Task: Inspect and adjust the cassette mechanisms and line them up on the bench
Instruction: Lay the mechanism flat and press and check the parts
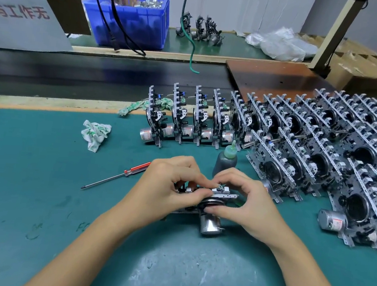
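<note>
Left of both hands lie a rag [95, 135] and a screwdriver [116, 175], its red handle just beside the left hand [167, 187]. That hand curls round the mechanism [211, 205] on the mat [39, 197], thumb and fingertips pinching its top edge. The right hand [244, 201] pinches the same edge from the other side. Just behind the hands stands a bottle [225, 160]; beyond and right, the row [276, 128]. A hard tweak could bend a small lever, or an elbow could topple the bottle.
</note>
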Action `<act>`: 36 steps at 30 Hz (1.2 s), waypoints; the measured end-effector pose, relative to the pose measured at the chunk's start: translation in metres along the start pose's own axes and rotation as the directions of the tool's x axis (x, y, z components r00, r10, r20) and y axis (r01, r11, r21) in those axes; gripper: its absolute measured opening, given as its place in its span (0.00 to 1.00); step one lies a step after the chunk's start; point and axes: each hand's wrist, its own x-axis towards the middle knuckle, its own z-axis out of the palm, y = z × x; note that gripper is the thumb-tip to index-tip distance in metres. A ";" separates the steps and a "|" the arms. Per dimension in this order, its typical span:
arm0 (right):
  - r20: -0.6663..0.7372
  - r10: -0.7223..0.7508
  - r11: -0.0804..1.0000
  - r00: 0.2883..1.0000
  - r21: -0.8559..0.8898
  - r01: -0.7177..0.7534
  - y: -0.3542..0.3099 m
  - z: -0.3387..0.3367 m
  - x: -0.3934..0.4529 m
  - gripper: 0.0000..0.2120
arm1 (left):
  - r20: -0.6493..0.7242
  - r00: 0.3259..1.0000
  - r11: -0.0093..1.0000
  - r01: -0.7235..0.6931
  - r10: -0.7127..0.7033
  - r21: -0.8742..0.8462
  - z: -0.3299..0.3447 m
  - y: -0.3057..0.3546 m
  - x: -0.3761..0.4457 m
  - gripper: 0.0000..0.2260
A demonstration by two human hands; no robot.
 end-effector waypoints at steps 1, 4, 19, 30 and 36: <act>-0.001 0.000 1.000 1.000 -0.005 0.000 0.001 0.000 0.000 0.14 | 0.001 1.000 1.000 -0.005 0.005 -0.002 0.000 0.000 0.000 0.06; -0.010 -0.009 1.000 1.000 -0.006 0.009 0.001 0.000 -0.002 0.15 | -0.008 1.000 1.000 -0.024 0.024 0.009 0.001 -0.001 -0.001 0.06; -0.063 -0.096 0.779 0.993 -0.626 0.036 0.001 -0.008 -0.027 0.22 | -0.046 0.997 0.997 -0.063 0.065 0.034 0.004 -0.004 -0.002 0.08; -0.014 -0.039 0.711 0.999 -0.703 0.018 -0.003 -0.013 -0.022 0.24 | -0.051 0.997 0.998 -0.052 0.053 0.027 0.003 -0.006 -0.001 0.08; 0.011 0.063 0.941 0.998 -0.333 -0.056 -0.007 -0.008 -0.009 0.22 | -0.042 0.997 0.997 -0.057 0.059 0.058 0.003 -0.006 -0.001 0.06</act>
